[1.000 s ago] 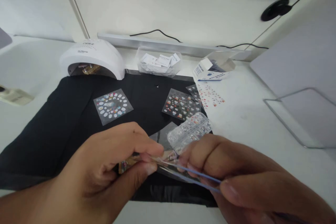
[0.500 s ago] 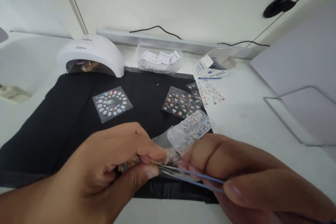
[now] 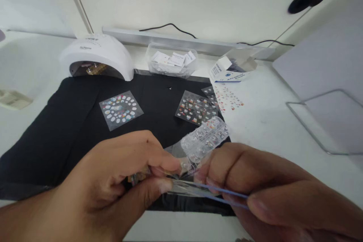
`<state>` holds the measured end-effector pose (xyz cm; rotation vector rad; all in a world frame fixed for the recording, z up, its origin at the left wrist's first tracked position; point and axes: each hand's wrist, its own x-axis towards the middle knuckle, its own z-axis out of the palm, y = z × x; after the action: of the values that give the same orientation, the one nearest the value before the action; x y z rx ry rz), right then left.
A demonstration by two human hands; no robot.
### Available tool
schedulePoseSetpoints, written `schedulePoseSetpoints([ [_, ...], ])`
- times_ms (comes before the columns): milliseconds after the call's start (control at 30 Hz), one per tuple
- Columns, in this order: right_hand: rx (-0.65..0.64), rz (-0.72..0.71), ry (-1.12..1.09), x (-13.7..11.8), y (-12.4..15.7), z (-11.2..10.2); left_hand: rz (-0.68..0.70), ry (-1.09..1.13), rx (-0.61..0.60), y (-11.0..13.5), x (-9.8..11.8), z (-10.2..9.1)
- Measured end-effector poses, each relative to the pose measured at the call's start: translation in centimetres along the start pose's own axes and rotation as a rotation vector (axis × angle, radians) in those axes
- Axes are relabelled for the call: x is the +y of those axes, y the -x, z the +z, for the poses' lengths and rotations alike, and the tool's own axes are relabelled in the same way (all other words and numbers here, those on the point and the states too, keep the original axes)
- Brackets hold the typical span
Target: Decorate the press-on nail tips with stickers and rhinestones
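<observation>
Bag (image 3: 193,188) at lower centre of frame: your left hand (image 3: 119,162), fingers (image 3: 167,160) curled over thumb (image 3: 159,186), pinches its hidden left end; your right hand (image 3: 272,177) clamps its blue-edged right end, wrist cut off.

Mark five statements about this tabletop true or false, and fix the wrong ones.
1. The right hand grips a blue-edged clear bag. True.
2. The sheet of white ovals lies on the black cloth. True.
3. The left hand lies flat on the cloth. False: the left hand pinches at the bag.
4. A white arched lamp stands left of the tub of packets. True.
5. The alcohol pads box is closed. False: the box stands open.
</observation>
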<state>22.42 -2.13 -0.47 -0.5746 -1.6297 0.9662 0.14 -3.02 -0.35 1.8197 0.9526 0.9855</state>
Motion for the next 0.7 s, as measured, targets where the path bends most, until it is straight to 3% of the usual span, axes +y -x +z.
schedulePoseSetpoints([
  [433,-0.003,-0.003,-0.009,0.5,0.1,-0.1,0.013,0.003,-0.005,-0.2,-0.2,-0.1],
  [600,-0.009,0.002,-0.004,0.0,-0.3,0.6,0.036,0.016,0.045,0.1,-0.4,0.2],
  [700,0.0,-0.008,-0.003,-0.2,-0.5,0.9,-0.021,0.041,0.143,0.3,-0.6,0.5],
])
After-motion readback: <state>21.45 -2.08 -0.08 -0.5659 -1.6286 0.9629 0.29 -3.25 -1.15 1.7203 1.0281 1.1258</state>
